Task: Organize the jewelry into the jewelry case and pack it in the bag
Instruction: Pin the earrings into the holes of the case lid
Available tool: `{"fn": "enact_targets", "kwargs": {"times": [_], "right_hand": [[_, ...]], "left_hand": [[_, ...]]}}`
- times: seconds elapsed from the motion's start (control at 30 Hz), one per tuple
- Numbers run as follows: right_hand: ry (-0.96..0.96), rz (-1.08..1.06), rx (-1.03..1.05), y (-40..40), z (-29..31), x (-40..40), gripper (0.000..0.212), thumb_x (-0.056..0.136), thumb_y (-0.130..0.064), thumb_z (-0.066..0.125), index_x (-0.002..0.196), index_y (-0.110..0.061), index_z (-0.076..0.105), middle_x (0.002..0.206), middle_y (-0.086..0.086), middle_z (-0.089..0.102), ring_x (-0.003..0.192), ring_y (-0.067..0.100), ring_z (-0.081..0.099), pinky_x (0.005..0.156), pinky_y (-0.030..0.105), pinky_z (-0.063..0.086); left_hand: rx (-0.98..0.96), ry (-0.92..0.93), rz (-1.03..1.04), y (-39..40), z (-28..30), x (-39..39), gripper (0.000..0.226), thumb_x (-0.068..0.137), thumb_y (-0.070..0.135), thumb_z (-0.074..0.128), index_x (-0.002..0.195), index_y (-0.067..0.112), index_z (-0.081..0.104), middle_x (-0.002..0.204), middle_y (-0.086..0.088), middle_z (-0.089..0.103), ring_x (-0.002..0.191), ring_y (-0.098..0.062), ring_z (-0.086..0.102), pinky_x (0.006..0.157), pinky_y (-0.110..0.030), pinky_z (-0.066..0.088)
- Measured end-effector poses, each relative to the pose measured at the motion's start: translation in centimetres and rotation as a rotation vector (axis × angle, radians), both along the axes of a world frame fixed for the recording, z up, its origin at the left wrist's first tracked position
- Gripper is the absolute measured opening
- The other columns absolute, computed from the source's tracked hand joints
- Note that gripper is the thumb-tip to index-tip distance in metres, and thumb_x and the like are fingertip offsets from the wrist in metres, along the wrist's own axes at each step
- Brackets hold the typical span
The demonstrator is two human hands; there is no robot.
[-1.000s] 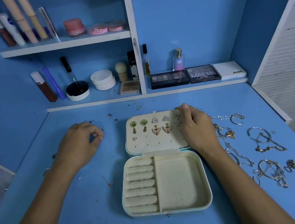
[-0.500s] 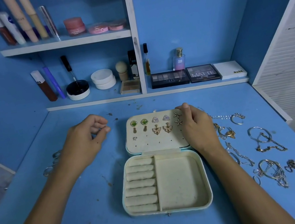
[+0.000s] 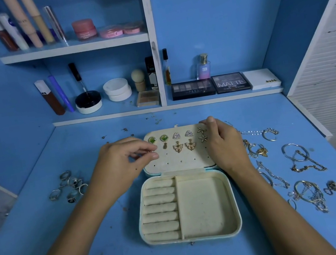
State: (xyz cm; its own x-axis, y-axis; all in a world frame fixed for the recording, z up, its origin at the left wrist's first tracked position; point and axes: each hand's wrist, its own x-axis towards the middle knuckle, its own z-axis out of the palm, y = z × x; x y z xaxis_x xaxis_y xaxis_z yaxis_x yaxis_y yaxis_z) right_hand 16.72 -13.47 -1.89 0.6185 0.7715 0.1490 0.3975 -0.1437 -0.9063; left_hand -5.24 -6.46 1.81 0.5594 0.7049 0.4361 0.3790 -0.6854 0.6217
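Jewelry case (image 3: 199,207) lies open; my left hand (image 3: 122,169) pinches a small earring (image 3: 150,152), right hand (image 3: 221,142) grips the lid (image 3: 179,161); rings (image 3: 69,186) left, chains (image 3: 299,162) right.

My cream jewelry case (image 3: 201,207) lies on the bright blue counter (image 3: 71,245). Its lid (image 3: 181,158) carries green square earrings (image 3: 158,139) and gold butterfly earrings (image 3: 184,146). Silver rings (image 3: 69,186) sit left, gold and silver chains (image 3: 301,162) right.
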Motion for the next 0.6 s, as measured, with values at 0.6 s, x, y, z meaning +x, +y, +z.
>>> {"fn": "enact_targets", "kwargs": {"times": [0.6], "right_hand": [[-0.013,0.004,0.009,-0.1,0.1,0.0,0.046,0.108,-0.036,0.031,0.101,-0.014,0.071,0.085,0.005,0.070,0.084,0.014,0.062,0.074,0.028,0.047]], "left_hand": [[-0.063,0.122,0.018,-0.1,-0.2,2.1,0.015,0.071,0.014,0.087,0.084,0.016,0.079,0.066,0.025,0.064,0.073,0.004,0.065,0.068,-0.001,0.041]]}}
